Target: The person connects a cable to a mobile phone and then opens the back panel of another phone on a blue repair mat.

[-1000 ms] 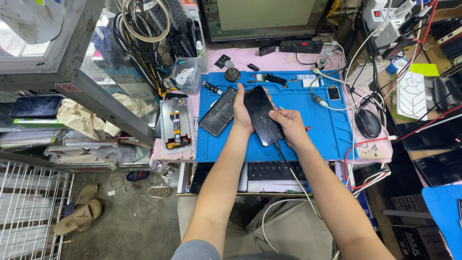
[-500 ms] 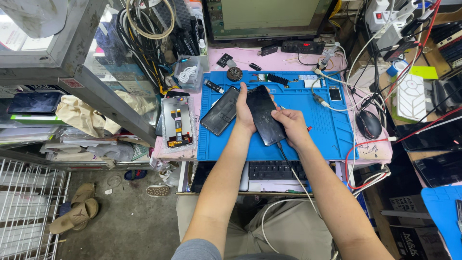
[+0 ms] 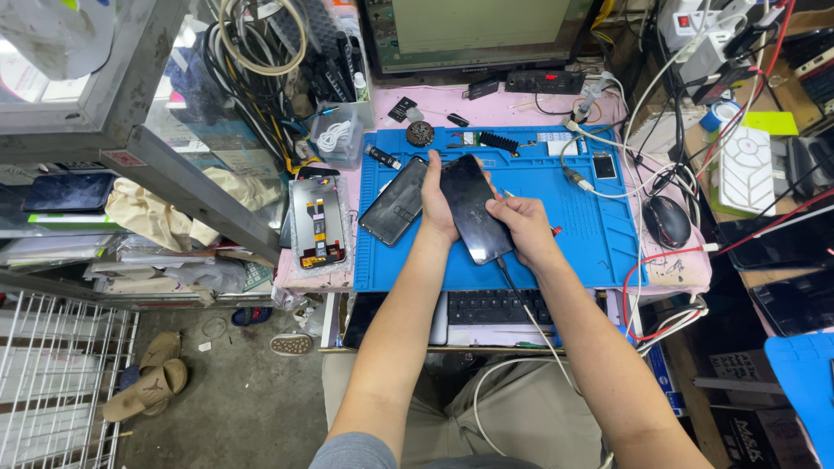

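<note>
Both hands (image 3: 482, 217) hold a phone (image 3: 473, 207) over the mat (image 3: 599, 234); a second phone (image 3: 395, 200) lies left, mouse (image 3: 667, 221) right, keyboard (image 3: 495, 306) below.

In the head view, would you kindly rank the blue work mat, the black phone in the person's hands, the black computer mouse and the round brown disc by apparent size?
Largest to smallest:
1. blue work mat
2. black phone, held by both hands above the mat, so nearer the camera, though clearly second
3. black computer mouse
4. round brown disc
</note>
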